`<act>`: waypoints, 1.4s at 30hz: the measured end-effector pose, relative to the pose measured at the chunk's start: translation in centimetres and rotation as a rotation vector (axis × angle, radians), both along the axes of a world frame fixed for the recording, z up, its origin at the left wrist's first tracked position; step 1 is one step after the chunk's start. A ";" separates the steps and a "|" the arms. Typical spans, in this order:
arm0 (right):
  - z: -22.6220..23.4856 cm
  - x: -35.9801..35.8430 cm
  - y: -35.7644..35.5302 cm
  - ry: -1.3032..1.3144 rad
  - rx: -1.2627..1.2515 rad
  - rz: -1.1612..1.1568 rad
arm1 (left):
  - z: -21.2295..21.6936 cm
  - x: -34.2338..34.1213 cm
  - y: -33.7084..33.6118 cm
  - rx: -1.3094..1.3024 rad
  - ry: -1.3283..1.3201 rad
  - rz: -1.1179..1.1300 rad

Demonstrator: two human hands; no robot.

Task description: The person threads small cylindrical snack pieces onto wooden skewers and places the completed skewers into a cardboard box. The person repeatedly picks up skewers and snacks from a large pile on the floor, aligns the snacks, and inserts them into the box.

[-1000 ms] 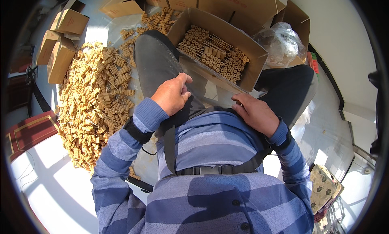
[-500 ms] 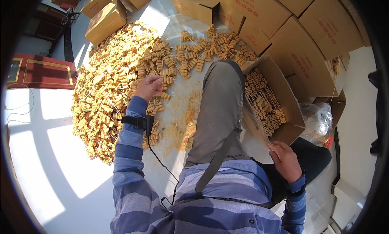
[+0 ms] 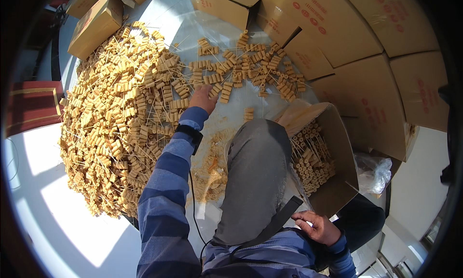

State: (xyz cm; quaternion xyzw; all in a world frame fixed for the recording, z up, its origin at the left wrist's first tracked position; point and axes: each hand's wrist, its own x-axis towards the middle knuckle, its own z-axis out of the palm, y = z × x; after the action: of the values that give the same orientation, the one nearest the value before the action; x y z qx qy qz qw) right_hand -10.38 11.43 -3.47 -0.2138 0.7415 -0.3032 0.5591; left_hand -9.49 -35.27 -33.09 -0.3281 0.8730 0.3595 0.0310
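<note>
lying on the floor [image 3: 96,239] in the head view, a pile of skewered tan pieces [image 3: 115,133] is overlapped at its right edge by the left hand [image 3: 203,99]; the right hand [image 3: 319,228], loosely curled, is held beside a carton [image 3: 343,169]. whether anything is gripped by either hand's fingers cannot be told.

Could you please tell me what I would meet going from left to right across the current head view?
Dark red panel with gold trim, large heap of golden-brown ridged pieces on thin sticks, the person's bare left hand, grey-trousered knee, open brown cardboard box, crumpled clear plastic bag.
</note>
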 end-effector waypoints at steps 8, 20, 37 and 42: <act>-2.3 -1.0 0.9 -0.015 0.004 -0.047 | -0.2 -15.4 8.8 -0.092 -0.064 -0.339; -4.9 -2.5 2.8 -0.273 0.180 -0.351 | -10.7 -19.0 9.2 -0.295 -0.173 -0.288; -5.8 -2.3 3.5 -0.385 0.153 -0.371 | -4.7 2.1 -0.2 -0.307 -0.665 -0.259; -5.9 -2.0 3.3 -0.389 0.139 -0.381 | -2.2 5.1 0.5 -0.143 -0.414 -0.092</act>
State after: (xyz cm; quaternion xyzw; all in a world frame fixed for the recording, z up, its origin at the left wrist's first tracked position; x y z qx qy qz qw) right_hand -12.34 14.77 -9.41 0.0302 0.6661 -0.3866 0.6371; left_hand -4.36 -34.80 -35.31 -0.3562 0.8853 0.2199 0.2024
